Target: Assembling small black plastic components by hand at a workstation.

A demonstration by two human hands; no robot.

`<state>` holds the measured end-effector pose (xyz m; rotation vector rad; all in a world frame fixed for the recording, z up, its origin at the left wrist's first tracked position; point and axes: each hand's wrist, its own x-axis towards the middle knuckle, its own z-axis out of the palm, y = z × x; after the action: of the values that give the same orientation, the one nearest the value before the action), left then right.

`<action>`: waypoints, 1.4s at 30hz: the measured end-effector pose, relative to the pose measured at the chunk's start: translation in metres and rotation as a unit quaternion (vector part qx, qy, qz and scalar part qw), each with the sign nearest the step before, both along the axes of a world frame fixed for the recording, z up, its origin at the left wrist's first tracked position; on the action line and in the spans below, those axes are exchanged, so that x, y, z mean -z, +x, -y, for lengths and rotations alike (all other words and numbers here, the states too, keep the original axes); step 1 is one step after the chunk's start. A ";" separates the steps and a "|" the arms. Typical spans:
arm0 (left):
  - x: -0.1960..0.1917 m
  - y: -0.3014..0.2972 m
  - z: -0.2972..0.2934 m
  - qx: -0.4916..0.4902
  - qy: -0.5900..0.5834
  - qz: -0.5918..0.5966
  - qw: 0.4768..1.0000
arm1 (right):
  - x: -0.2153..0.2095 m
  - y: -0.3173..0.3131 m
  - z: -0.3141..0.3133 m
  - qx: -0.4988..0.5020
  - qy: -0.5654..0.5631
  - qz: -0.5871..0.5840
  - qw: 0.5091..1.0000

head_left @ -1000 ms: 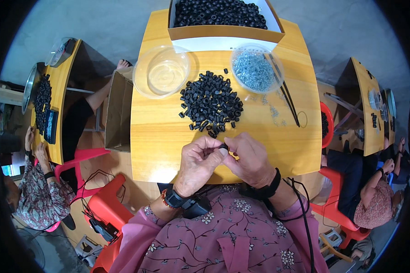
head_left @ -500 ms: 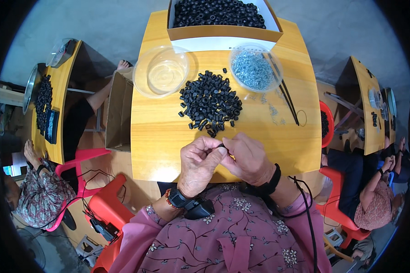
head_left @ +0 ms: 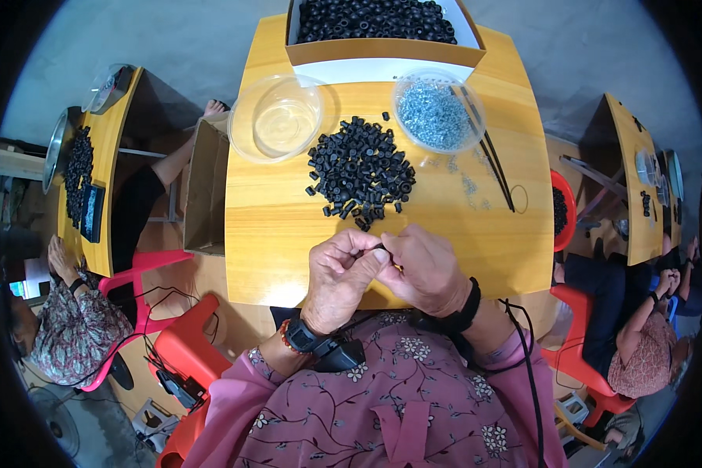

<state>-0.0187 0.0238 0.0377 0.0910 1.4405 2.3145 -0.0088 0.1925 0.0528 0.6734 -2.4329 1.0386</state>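
— So, starting at the left: what did we see beyond our own table?

— We saw a neighbouring wooden table (head_left: pixel 117 168) with a strip of black parts (head_left: pixel 76 168) on it, and a person in a patterned top (head_left: pixel 74 331) seated beside it on a pink chair (head_left: pixel 152 265). A cardboard box (head_left: pixel 207 187) stood against the left edge of our yellow table (head_left: pixel 281 234).

— And our hands?

— Our left hand (head_left: pixel 342 274) was curled, its thumb and fingers pressed onto a small black ring (head_left: pixel 379 248). Our right hand (head_left: pixel 425 269) met it from the other side, fingertips pinched on the same piece, so the ring sat squeezed between both hands at the near edge of the table. We could not tell which hand carried more of it.

— What lay ahead of the hands?

— Just beyond them lay the pile of black rings (head_left: pixel 360 168), its nearest pieces close to our fingers. Farther back, on the left, stood an empty clear bowl (head_left: pixel 275 118); on the right, a clear bowl of small silvery screws (head_left: pixel 438 111), with a few loose screws (head_left: pixel 468 186) scattered near it. A carton full of black rings (head_left: pixel 382 31) stood at the far edge.

— And to the right?

— Another wooden table (head_left: pixel 636 179) and a second seated person (head_left: pixel 647 351) on the grey floor (head_left: pixel 171 39).
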 end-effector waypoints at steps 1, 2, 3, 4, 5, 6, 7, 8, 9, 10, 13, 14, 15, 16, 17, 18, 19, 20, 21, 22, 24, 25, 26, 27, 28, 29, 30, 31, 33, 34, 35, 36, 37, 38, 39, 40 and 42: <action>-0.001 0.000 0.000 -0.009 0.000 -0.001 1.000 | -0.002 0.000 0.001 0.001 -0.001 0.001 1.000; -0.002 0.001 -0.001 -0.017 0.001 -0.002 1.000 | -0.004 0.000 0.001 0.002 -0.002 0.003 1.000; -0.003 0.001 -0.001 -0.025 0.002 -0.002 1.000 | -0.005 0.000 0.001 -0.002 0.002 0.003 1.000; -0.004 0.001 -0.001 -0.015 0.003 -0.002 1.000 | -0.007 0.000 0.000 -0.005 0.007 0.004 1.000; -0.005 0.000 -0.001 -0.006 0.005 -0.001 1.000 | -0.008 0.000 -0.001 -0.009 0.011 0.004 1.000; -0.006 -0.001 0.000 0.003 0.007 -0.001 1.000 | -0.008 0.000 -0.003 -0.014 0.025 0.005 1.000; -0.006 -0.001 -0.001 0.004 0.004 -0.002 1.000 | -0.008 0.001 -0.005 -0.018 0.040 0.005 0.999; -0.007 -0.001 -0.001 0.006 0.001 -0.002 1.000 | -0.008 0.002 -0.006 -0.022 0.055 0.005 0.998; -0.007 -0.001 -0.001 0.006 -0.004 -0.004 1.000 | -0.008 0.002 -0.006 -0.022 0.045 0.005 0.999; -0.006 -0.001 0.000 0.008 -0.003 0.000 1.000 | -0.008 0.002 -0.005 -0.022 0.035 0.006 0.999; -0.004 -0.003 0.001 0.011 0.010 0.029 0.999 | -0.006 0.002 -0.003 -0.012 -0.008 0.024 1.000; -0.003 -0.005 0.004 0.011 0.021 0.052 0.998 | -0.006 0.002 -0.002 -0.007 -0.025 0.032 0.999; -0.002 -0.007 0.006 0.012 0.031 0.075 0.997 | -0.008 0.002 0.000 -0.004 -0.030 0.053 0.998; -0.003 -0.008 0.008 -0.004 0.029 0.065 0.997 | -0.013 0.002 0.002 -0.001 -0.035 0.073 0.997; -0.004 -0.010 0.010 -0.020 0.027 0.056 0.998 | -0.015 0.003 0.004 0.001 -0.040 0.093 0.995; -0.005 -0.011 0.011 -0.036 0.025 0.047 0.998 | -0.014 0.006 0.006 0.000 -0.041 0.099 0.994; -0.003 -0.011 0.013 -0.040 0.005 0.038 0.998 | -0.010 0.009 0.009 -0.002 -0.043 0.105 0.994; 0.002 -0.009 0.015 -0.026 0.010 0.057 0.998 | -0.005 0.010 0.011 -0.004 -0.044 0.111 0.993; 0.006 -0.007 0.018 -0.013 0.013 0.077 0.997 | 0.000 0.010 0.012 0.002 -0.004 0.110 0.994; 0.008 -0.005 0.020 0.001 0.017 0.097 0.995 | 0.001 0.010 0.013 -0.003 -0.018 0.118 0.993; 0.006 0.003 0.017 -0.026 0.036 0.102 0.994 | 0.000 0.008 0.015 -0.011 -0.045 0.135 0.990; 0.006 0.003 0.019 -0.020 0.023 0.075 0.997 | -0.001 0.008 0.016 -0.020 -0.048 0.144 0.988; 0.006 0.002 0.022 -0.014 0.011 0.048 0.999 | -0.001 0.009 0.018 -0.029 -0.051 0.153 0.986; 0.008 0.001 0.025 -0.009 0.014 0.050 0.999 | -0.002 0.009 0.019 -0.039 -0.054 0.162 0.985; 0.010 0.000 0.027 -0.011 -0.001 0.046 0.999 | 0.000 0.010 0.021 -0.040 -0.064 0.164 0.984; 0.013 0.000 0.029 -0.014 -0.016 0.041 0.999 | 0.005 0.010 0.023 -0.041 -0.074 0.167 0.982; 0.014 0.000 0.031 -0.017 -0.032 0.036 0.999 | 0.008 0.011 0.025 -0.043 -0.085 0.170 0.981; 0.014 -0.001 0.034 -0.031 -0.036 0.031 0.998 | 0.008 0.011 0.027 -0.039 -0.093 0.177 0.979; 0.013 -0.006 0.041 -0.058 -0.046 0.021 0.997 | 0.008 0.011 0.029 -0.031 -0.109 0.193 0.975; 0.008 -0.013 0.046 -0.103 -0.031 0.021 0.994 | 0.010 0.007 0.027 -0.008 -0.082 0.176 0.981; 0.005 -0.022 0.055 -0.152 -0.026 0.006 0.988 | 0.011 0.001 0.022 0.016 -0.055 0.158 0.986; 0.003 -0.033 0.067 -0.201 -0.022 -0.009 0.979 | 0.013 -0.007 0.018 0.040 -0.029 0.140 0.989; 0.005 -0.043 0.084 -0.263 -0.025 -0.031 0.964 | 0.012 -0.019 0.015 0.056 0.002 0.125 0.991; 0.011 -0.054 0.101 -0.321 -0.025 -0.052 0.945 | 0.011 -0.027 0.015 0.062 0.025 0.120 0.991; 0.014 -0.062 0.116 -0.372 -0.030 -0.051 0.926 | 0.010 -0.034 0.016 0.069 0.048 0.114 0.990; 0.018 -0.069 0.131 -0.423 -0.035 -0.049 0.904 | 0.009 -0.040 0.019 0.074 0.071 0.108 0.989; 0.033 -0.079 0.163 -0.463 -0.012 -0.034 0.886 | 0.008 -0.050 0.025 0.080 0.105 0.112 0.985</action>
<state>-0.0974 -0.1395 0.0046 -0.6764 1.8006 3.0241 -0.0589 0.1677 0.0445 0.4355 -2.7681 0.8424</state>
